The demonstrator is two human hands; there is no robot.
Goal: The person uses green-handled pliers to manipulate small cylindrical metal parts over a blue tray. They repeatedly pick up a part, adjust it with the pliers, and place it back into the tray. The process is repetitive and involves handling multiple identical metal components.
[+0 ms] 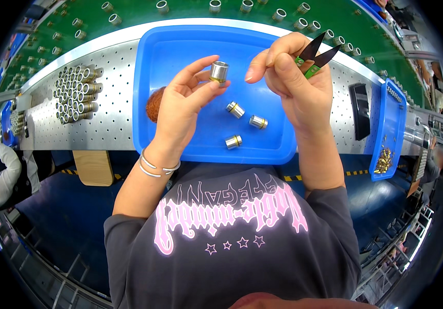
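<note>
My left hand (188, 95) pinches a short metal sleeve (219, 71) with a yellowish ring at its lower end, upright between thumb and fingers. Across from it, my right hand (297, 77) is closed around a pair of thread snips (310, 61) with green handles and dark blades. The blades point up and away from the sleeve. Both hands are over a blue plastic tray (180, 38). Several similar metal sleeves (235, 109) lie loose in the tray, and a round brown fibrous thing (155, 105) is partly hidden behind my left wrist.
On the perforated metal bench (116, 72), several sleeves (77, 95) stand grouped at left. A green conveyor belt (139, 18) behind carries more sleeves. At right lie a black box-like object (360, 112) and a smaller blue tray (386, 129) with brass-coloured pieces. Another person (10, 175) sits at far left.
</note>
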